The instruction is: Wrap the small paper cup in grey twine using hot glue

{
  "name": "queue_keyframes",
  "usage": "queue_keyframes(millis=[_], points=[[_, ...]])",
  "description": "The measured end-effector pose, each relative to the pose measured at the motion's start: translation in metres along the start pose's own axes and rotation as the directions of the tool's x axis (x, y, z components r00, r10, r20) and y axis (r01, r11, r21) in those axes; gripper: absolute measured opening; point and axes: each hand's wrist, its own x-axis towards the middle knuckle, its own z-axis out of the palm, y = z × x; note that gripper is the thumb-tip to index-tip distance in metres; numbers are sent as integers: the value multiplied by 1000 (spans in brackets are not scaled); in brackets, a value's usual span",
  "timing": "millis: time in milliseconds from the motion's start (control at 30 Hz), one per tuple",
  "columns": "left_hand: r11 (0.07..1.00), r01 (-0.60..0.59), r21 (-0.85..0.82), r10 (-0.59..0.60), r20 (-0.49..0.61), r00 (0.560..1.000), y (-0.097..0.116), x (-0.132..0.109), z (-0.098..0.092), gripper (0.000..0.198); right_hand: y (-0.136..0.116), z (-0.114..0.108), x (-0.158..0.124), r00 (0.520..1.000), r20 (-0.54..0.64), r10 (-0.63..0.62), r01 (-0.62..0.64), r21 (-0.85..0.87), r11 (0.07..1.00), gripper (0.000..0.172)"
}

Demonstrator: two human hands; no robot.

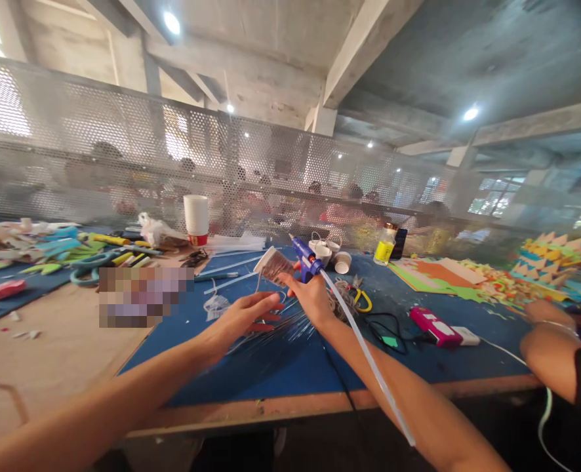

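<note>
My right hand [310,292] is wrapped round a blue glue gun [306,257], whose nozzle points up and to the left. A long white glue stick [364,351] trails from the gun's back over my right forearm. Against the fingers of the same hand rests a tilted paper cup [273,263] with cord wound round it. My left hand [244,321] is just below the cup, fingers spread and apart, holding nothing that I can make out. Thin cord hangs near its fingertips. Under both hands lie a bundle of thin clear strands [290,326] and loose cord.
Stacked cups [196,219], scissors [86,269] and foam scraps stand left. Yellow-handled pliers [363,300], a yellow bottle [383,248], a pink power strip [435,326] and black cables lie right. Another person's arm [549,347] rests at the right edge. A perforated metal screen [271,177] rises behind.
</note>
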Motion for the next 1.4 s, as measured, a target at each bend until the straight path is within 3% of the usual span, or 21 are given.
queue_keyframes(millis=[133,300,433,633,800,1000,1100,1267,1400], points=[[958,-12,-286,17,16,1000,-7,7,23,45,-1,6,-7,999,30,38,-38,-1,999,44],[918,-137,-372,120,-68,990,3,14,34,41,-1,8,-11,995,89,45,-42,-39,998,46],[917,-178,-357,162,-74,984,8,17,23,34,-1,4,-12,991,136,10,-4,-47,999,47],[919,-142,-367,116,-92,989,10,21,-13,37,-16,-4,-14,990,118,-75,78,-18,997,42],[899,-62,-433,76,14,997,6,22,-30,31,-22,-8,-18,973,212,-96,111,-63,992,38],[882,-91,-463,158,108,982,3,24,-33,29,-17,-5,-26,924,354,-144,180,-70,981,33],[878,-109,-465,176,103,979,4,23,-33,25,-18,-5,-28,916,349,-197,262,-149,954,30],[933,-154,-326,179,47,983,6,22,-31,19,-20,-6,-27,871,372,-320,434,-281,856,29],[939,-188,-289,203,22,979,7,20,-29,17,-20,-5,-26,844,395,-363,499,-329,801,30]])
